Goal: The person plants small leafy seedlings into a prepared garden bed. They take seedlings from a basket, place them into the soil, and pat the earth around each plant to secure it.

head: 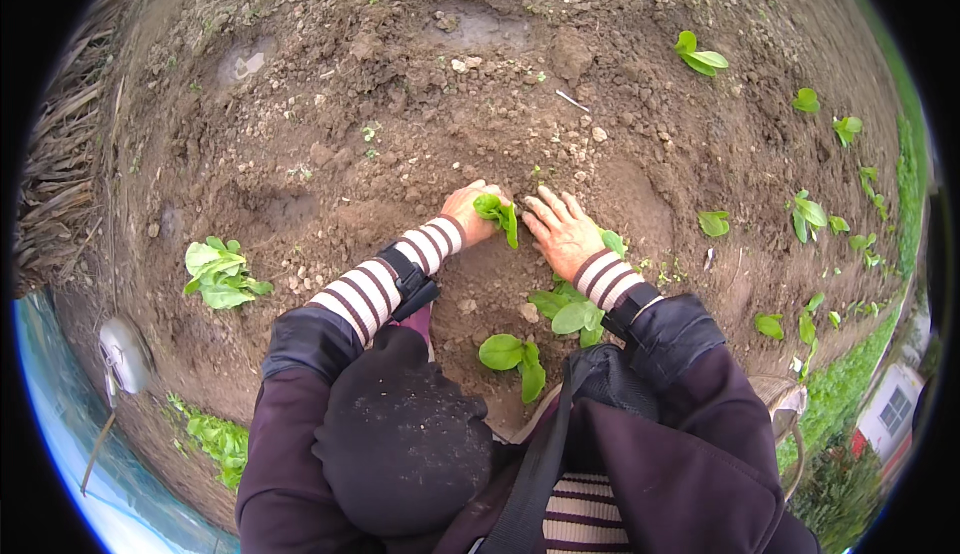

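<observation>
Near the middle of the head view, my left hand (476, 212) is at a small green leafy seedling (496, 212) low over the brown soil (480, 276). Its fingertips are partly hidden, and whether they pinch the stem does not show. Just to the right, my right hand (560, 230) lies palm down on the soil with its fingers apart, holding nothing. Several leafy seedlings (574, 315) lie below my right wrist, partly covered by the sleeve. Another seedling (517, 359) is closer to my body, between my knees.
A bunch of seedlings (223, 272) lies on the soil at left. Beyond it are a metal vessel (126, 355) and dry stalks (64, 133). More seedlings (808, 215) stand or lie across the right side. Wet hollows (480, 27) dent the soil ahead. A basket (780, 396) is at lower right.
</observation>
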A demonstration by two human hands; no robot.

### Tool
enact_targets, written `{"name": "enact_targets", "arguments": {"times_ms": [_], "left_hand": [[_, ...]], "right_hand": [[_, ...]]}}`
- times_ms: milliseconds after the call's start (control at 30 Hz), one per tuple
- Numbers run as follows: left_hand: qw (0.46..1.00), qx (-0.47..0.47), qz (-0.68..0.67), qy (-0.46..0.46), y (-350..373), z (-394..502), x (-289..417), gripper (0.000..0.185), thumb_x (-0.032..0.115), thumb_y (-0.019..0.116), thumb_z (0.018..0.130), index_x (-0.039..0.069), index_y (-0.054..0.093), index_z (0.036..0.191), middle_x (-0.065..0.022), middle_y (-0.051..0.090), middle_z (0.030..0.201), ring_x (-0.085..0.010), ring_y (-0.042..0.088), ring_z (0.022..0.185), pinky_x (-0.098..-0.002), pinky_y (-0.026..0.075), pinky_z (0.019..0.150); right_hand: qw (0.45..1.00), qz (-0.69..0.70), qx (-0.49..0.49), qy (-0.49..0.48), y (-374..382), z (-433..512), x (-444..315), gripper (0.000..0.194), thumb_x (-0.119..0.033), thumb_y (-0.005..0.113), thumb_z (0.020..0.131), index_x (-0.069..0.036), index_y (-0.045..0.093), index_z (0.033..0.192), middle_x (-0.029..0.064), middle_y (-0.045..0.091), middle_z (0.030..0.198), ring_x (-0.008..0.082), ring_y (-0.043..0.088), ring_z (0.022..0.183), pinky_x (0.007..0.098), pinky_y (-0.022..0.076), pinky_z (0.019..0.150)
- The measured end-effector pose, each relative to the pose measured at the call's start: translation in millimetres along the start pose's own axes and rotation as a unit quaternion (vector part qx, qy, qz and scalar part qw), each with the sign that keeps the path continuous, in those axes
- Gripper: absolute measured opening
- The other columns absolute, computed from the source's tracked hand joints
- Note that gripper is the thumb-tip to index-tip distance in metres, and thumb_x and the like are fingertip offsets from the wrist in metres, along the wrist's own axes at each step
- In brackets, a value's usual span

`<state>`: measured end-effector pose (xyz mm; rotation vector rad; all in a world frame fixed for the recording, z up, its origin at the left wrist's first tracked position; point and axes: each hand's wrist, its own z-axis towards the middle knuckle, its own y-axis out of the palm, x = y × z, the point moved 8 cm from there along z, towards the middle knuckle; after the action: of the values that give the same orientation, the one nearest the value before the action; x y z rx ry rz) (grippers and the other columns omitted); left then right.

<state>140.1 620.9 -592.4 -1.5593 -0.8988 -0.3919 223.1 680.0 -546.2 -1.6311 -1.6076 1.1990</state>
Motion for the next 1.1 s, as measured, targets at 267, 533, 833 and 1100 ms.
{"name": "enact_targets", "arguments": {"times_ms": [267,533,833,1100], "left_hand": [[1.000,0.017,0.008,0.001,-8.2,-0.3,7.8,0.020,0.015,0.063,0.064,0.014,0.062,0.083,-0.0038,0.056,0.077,-0.0238,0.051,0.072,-0.0327,0.044,0.065],[0.999,0.033,-0.015,0.004,-15.6,-0.1,11.0,0.024,0.013,0.064,0.061,0.014,0.062,0.085,-0.0039,0.056,0.077,-0.0243,0.052,0.073,-0.0339,0.045,0.065],[0.998,0.041,-0.043,-0.018,-16.2,-5.2,10.5,0.032,0.014,0.066,0.060,0.015,0.061,0.092,-0.0066,0.054,0.086,-0.0277,0.051,0.081,-0.0361,0.045,0.069],[0.998,0.053,-0.004,-0.023,-23.4,-11.4,12.5,0.048,0.018,0.069,0.060,0.009,0.054,0.105,-0.0125,0.049,0.100,-0.0308,0.047,0.097,-0.0372,0.043,0.080]], "right_hand": [[0.999,0.011,-0.033,0.019,25.1,11.8,-4.8,0.063,-0.048,0.040,0.083,0.000,0.038,0.124,0.0122,0.037,0.130,0.0254,0.025,0.125,0.0417,0.0172,0.103],[0.997,0.037,-0.064,0.032,26.9,17.3,-3.4,0.059,-0.044,0.042,0.083,-0.002,0.040,0.123,0.0111,0.037,0.129,0.0253,0.027,0.124,0.0425,0.0147,0.104],[0.996,0.055,0.065,0.000,1.4,12.4,-3.0,0.051,-0.023,0.052,0.076,-0.001,0.041,0.122,0.0098,0.034,0.131,0.0254,0.024,0.126,0.0405,0.0198,0.103],[1.000,-0.002,0.031,0.003,10.0,17.3,-3.4,0.052,-0.020,0.048,0.075,-0.002,0.041,0.122,0.0089,0.029,0.135,0.0234,0.020,0.128,0.0405,0.0181,0.104]]}}
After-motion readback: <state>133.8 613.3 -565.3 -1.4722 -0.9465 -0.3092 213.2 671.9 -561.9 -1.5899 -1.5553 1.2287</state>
